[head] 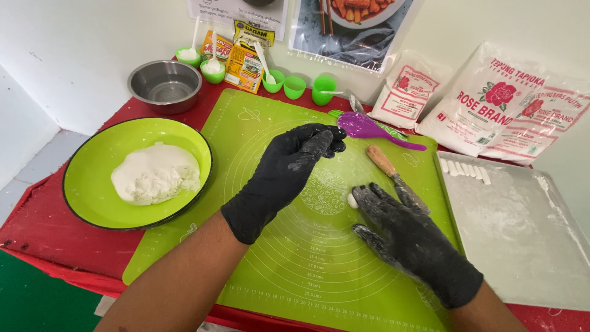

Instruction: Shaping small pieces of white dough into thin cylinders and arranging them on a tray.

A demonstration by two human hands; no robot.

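Both my hands wear black gloves dusted with flour, above a green silicone mat (pixel 289 270). My right hand (pixel 405 237) lies flat on the mat, fingers spread, pressing on a small white piece of dough (pixel 352 200) that shows at its fingertips. My left hand (pixel 289 169) hovers over the mat's middle with its fingers curled together; nothing shows in it. A green bowl (pixel 92 184) at the left holds a lump of white dough (pixel 155 173).
A wooden-handled knife (pixel 386 165) and a purple spoon (pixel 369 129) lie on the mat's far side. A floured metal tray (pixel 522 240) at the right carries several small dough sticks (pixel 465 169). Flour bags (pixel 498 104), a steel bowl (pixel 165 85) and small green cups (pixel 295 87) stand at the back.
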